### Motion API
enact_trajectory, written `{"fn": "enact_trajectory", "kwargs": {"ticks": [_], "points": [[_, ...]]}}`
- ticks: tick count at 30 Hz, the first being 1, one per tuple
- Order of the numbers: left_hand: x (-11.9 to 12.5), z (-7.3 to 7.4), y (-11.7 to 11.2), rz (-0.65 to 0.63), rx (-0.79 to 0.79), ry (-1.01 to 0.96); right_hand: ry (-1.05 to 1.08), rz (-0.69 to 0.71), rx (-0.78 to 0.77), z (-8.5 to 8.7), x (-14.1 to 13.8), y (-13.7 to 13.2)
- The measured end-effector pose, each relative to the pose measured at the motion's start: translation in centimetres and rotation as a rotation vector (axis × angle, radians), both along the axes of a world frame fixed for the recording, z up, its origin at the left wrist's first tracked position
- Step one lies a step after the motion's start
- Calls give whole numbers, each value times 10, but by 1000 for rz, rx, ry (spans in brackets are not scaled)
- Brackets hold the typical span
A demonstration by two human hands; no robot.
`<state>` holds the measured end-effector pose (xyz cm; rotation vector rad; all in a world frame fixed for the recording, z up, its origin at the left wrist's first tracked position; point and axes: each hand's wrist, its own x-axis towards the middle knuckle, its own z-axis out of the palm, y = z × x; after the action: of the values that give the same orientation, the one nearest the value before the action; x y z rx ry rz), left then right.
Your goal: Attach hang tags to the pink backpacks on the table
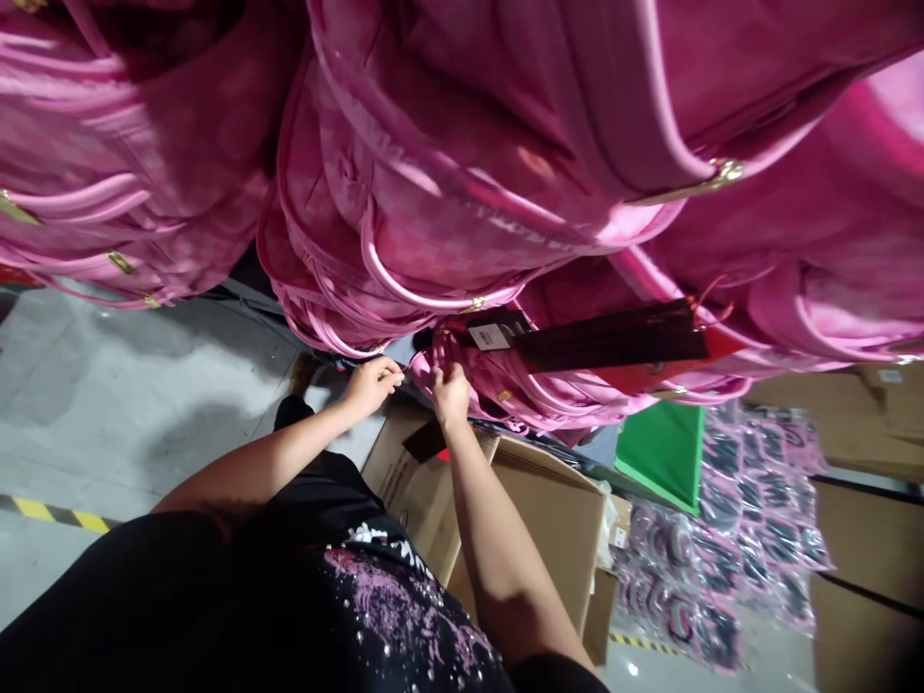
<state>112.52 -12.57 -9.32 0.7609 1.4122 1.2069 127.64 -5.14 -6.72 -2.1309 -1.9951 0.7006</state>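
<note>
Large pink checkered bags (448,212) with gold zipper pulls and pink handles fill the upper view. Just below their lower edges, my left hand (372,388) is closed in a pinch, its fingertips on something too thin to name. Close beside it, my right hand (450,393) is closed with its thumb up on the pink trim of a bag (425,371). What lies under those fingers is partly hidden. A long black tag (613,337) and a red tag (697,358) hang to the right, near a white label (491,337).
An open cardboard box (549,520) stands below my right forearm. Further right are a green bin (660,452) and several plastic-wrapped pink and black packs (722,539). Cartons (866,568) stand at the far right. Yellow-black tape (58,513) marks the grey floor.
</note>
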Motion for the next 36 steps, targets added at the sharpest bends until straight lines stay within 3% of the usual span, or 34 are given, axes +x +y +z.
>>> {"fn": "enact_trajectory", "kwargs": {"ticks": [4, 14, 21, 28, 36], "points": [[-3, -6, 4, -21, -23, 80, -104, 88, -75, 0, 8, 22], [-3, -23, 20, -143, -100, 330, -165, 124, -96, 7, 88, 1], [12, -14, 40, -199, -142, 348, -113, 147, -115, 7, 107, 0], [20, -14, 66, -176, -112, 186, -150, 218, -161, 13, 113, 2], [72, -17, 131, -172, -173, -143, -222, 203, -197, 18, 117, -1]]}}
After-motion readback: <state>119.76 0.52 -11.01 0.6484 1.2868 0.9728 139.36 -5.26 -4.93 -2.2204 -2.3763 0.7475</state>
